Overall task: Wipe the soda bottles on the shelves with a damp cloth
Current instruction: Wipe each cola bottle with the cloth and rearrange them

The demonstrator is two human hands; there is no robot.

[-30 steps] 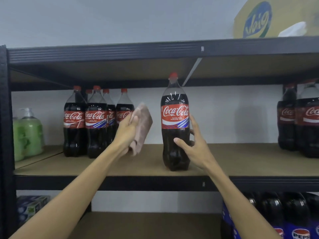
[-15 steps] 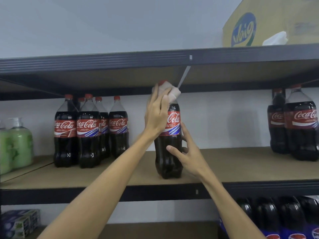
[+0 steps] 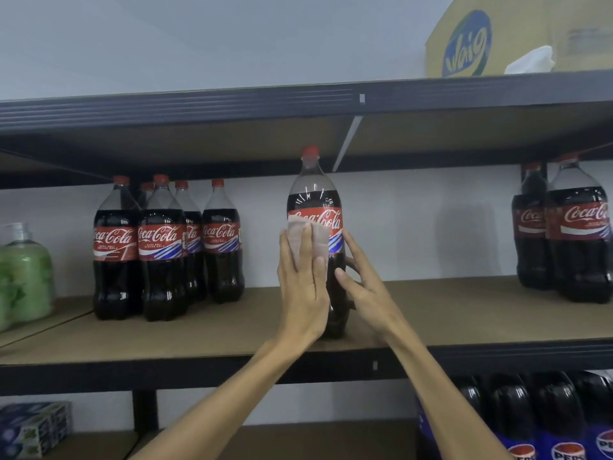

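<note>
Light was soft and rather dim; small glints sat on the soda bottles [image 3: 162,260]; a faint shadow lay on the wall [image 3: 398,227]; frame edges bowed.

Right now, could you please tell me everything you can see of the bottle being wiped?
The bottle is tall, clear plastic, filled to the shoulder with dark cola, with a red cap and a red Coca-Cola label striped blue and white at its lower right. It stands upright, alone, near the front of the middle shelf. The left hand presses a pale cloth flat against its label; the right hand holds its right side between thumb and fingers.
</note>
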